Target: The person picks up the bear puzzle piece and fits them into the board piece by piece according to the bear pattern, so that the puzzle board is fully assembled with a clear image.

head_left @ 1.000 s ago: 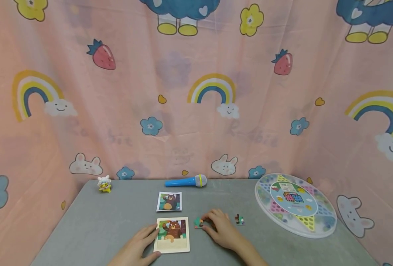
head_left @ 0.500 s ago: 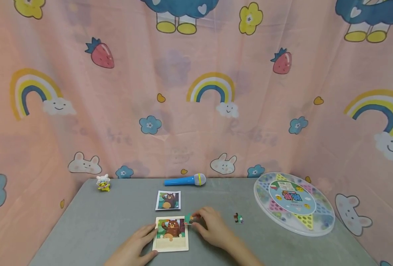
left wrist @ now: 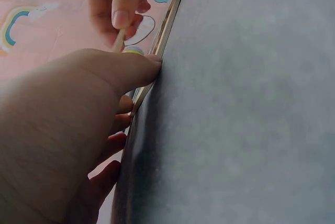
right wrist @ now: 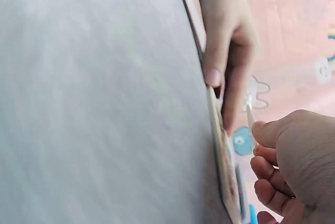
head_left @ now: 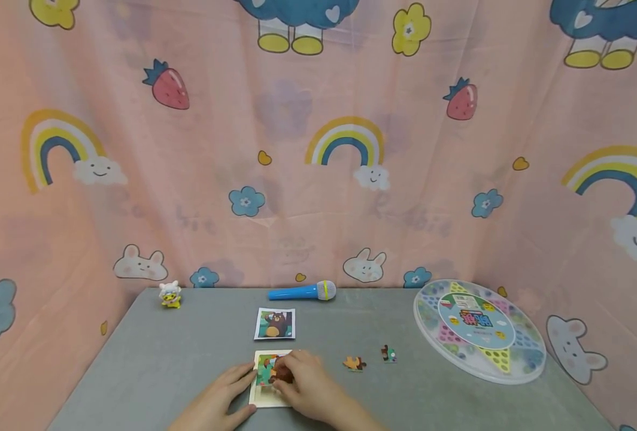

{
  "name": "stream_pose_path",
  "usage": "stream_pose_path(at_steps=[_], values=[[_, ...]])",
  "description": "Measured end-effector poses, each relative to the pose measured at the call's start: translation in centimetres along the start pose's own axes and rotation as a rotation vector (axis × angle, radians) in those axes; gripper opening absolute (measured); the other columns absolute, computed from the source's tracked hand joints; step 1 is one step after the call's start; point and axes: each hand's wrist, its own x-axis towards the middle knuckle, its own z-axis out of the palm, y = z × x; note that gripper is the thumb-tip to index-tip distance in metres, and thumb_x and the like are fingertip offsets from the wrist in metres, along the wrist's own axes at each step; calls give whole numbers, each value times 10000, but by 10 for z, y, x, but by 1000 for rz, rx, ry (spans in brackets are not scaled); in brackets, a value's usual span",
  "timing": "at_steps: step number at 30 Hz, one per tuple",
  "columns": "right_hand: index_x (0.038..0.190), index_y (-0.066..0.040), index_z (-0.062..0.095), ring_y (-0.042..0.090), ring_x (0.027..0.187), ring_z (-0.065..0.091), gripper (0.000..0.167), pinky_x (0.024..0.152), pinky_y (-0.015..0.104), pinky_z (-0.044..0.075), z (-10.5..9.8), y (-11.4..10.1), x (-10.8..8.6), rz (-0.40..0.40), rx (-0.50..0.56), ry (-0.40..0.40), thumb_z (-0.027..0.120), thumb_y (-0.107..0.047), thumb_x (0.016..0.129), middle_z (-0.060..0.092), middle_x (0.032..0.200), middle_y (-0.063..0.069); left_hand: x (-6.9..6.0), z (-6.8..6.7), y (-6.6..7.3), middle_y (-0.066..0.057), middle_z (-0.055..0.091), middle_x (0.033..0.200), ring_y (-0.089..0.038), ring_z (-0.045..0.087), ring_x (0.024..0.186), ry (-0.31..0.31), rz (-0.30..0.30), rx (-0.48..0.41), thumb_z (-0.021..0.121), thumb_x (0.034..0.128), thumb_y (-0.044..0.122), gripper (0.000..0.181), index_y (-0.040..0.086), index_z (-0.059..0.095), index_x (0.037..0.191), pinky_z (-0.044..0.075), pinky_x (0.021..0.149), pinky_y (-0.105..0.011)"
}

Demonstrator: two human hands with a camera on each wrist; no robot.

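The wooden puzzle board (head_left: 266, 400) lies on the table with a bear picture partly filling its frame and a bare wooden strip along the front. My left hand (head_left: 221, 389) rests at its left side, fingertips on the edge and thumb at the front corner. Over the board's right half is my right hand (head_left: 310, 386), thumb and fingers pinching a thin puzzle piece (right wrist: 252, 124), seen edge-on and tilted above the board in both wrist views. The right hand hides the piece's printed face and much of the board's right half in the head view.
Two loose puzzle pieces, an orange one (head_left: 354, 363) and a dark-green one (head_left: 388, 354), lie right of the board. Behind it are a bear picture card (head_left: 275, 324) and a blue toy microphone (head_left: 297, 292). A figurine (head_left: 170, 294) stands back left; a round game board (head_left: 480, 332) lies right.
My right hand has carried the puzzle piece leftward from the table to above the board, uncovering the orange piece. My left hand has stayed at the board's left edge.
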Motion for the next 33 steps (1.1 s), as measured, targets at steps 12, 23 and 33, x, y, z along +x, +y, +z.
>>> stream_pose_path(at_steps=[12, 23, 33], values=[[1085, -223, 746, 14, 1030, 547, 155, 906, 349, 435, 19, 7, -2, -16, 36, -45, 749, -355, 1002, 622, 1059, -159, 2, 1, -4, -183, 498, 1597, -465, 461, 1452, -40, -16, -26, 719, 987, 505, 787, -6, 517, 1550, 411, 1146, -668], [1094, -215, 754, 22, 1050, 546, 186, 891, 304, 425, 20, 7, -3, -51, 14, -11, 784, -355, 975, 638, 1092, -140, -2, -2, -1, -125, 547, 1575, -428, 509, 1419, -11, 87, 54, 696, 1008, 513, 698, 43, 588, 1513, 483, 1113, -600], [1109, -214, 762, 18, 1062, 558, 202, 919, 333, 439, 22, 10, -2, -59, 34, -5, 766, -377, 991, 654, 1110, -140, -4, -3, 1, 7, 629, 1509, -372, 591, 1355, 3, 241, 141, 640, 1063, 425, 423, 206, 708, 1418, 572, 1031, -518]])
